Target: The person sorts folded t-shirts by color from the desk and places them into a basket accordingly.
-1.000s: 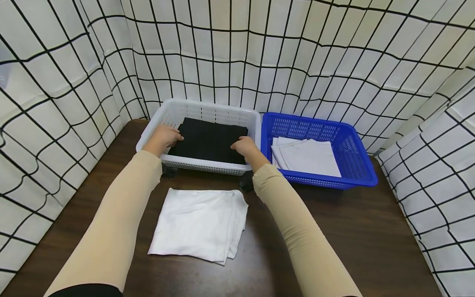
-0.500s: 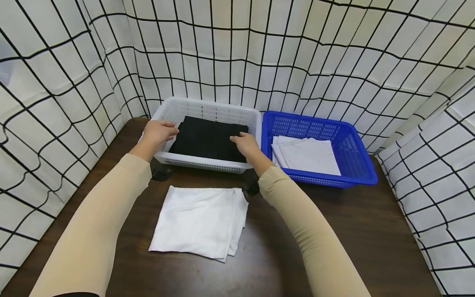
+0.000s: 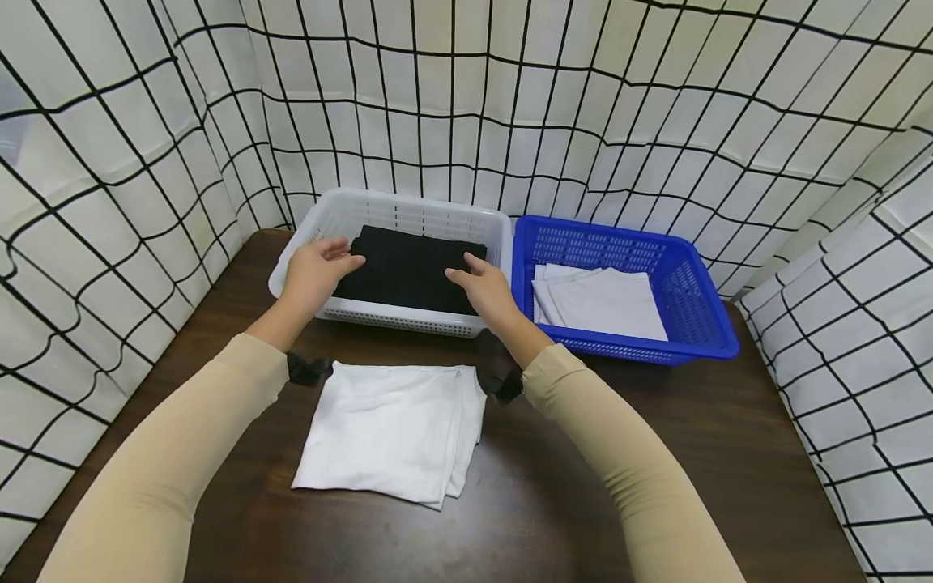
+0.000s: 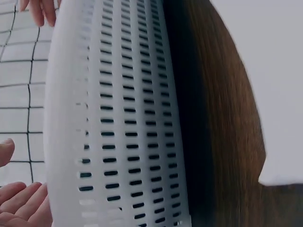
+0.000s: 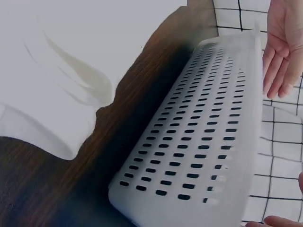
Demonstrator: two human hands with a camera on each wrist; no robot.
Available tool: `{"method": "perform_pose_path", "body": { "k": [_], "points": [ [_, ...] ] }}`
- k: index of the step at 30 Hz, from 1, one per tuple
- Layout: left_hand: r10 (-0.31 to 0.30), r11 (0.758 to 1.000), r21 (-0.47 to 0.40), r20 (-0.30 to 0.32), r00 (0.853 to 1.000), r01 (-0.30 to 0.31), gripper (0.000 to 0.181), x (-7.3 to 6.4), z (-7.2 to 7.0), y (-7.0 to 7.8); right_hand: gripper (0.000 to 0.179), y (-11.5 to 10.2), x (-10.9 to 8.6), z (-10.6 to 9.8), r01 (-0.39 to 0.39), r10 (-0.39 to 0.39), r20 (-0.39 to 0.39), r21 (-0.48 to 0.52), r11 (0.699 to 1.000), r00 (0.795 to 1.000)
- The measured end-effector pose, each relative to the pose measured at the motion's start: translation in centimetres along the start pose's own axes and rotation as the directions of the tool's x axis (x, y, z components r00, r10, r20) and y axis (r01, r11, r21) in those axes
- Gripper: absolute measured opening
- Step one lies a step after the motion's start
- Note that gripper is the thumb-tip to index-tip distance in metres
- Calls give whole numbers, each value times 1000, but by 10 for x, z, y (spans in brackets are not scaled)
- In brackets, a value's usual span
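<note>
A folded black cloth (image 3: 408, 267) lies in the white basket (image 3: 408, 317) at the back. Over the basket's left end is my left hand (image 3: 312, 271), fingers relaxed and apart, holding nothing. My right hand (image 3: 487, 290) hovers over the opposite end with its thumb and fingers spread, also free of any cloth. On the table in front lies a folded white cloth (image 3: 389, 429), its right edge layered. The wrist views mostly show the basket's slotted front wall (image 4: 128, 118), with fingers beyond the rim.
Close against the white basket's right side stands a blue basket (image 3: 700, 312) with folded white cloths (image 3: 608, 304) inside. Black wire grid panels (image 3: 452, 113) backed with white sheeting enclose the brown table (image 3: 656, 453) at the back and sides.
Both hands have come off the black cloth and drawn back toward the basket's near rim, their fingers loosening. The cloths and baskets stay in place.
</note>
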State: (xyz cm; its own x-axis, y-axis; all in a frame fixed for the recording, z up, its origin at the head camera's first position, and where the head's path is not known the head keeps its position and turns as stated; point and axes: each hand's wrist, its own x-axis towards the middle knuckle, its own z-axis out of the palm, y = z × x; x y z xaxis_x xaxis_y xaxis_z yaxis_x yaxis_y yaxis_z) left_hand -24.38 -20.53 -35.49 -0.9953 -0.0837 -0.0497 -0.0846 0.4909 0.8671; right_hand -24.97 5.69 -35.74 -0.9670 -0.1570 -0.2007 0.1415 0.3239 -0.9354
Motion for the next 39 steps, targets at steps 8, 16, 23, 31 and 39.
{"method": "perform_pose_path", "body": {
  "k": [8,16,23,31,39],
  "points": [
    [75,996,-54,-8,997,-75,71,-27,1,0,66,1,-22,-2,63,-64,37,31,998,997],
    [72,995,-62,-10,997,-73,76,-52,-1,-7,68,14,-52,-7,91,-91,83,11,996,992],
    [114,991,-67,-1,994,-113,76,-67,1,-6,69,20,-72,-19,85,-88,51,61,995,995],
    [100,993,-64,13,995,-99,75,-89,0,-9,64,26,-107,-22,95,-112,109,150,984,988],
    [120,991,-60,46,992,-117,77,-106,8,-12,62,37,-125,-28,82,-120,129,268,960,984]
  ]
}}
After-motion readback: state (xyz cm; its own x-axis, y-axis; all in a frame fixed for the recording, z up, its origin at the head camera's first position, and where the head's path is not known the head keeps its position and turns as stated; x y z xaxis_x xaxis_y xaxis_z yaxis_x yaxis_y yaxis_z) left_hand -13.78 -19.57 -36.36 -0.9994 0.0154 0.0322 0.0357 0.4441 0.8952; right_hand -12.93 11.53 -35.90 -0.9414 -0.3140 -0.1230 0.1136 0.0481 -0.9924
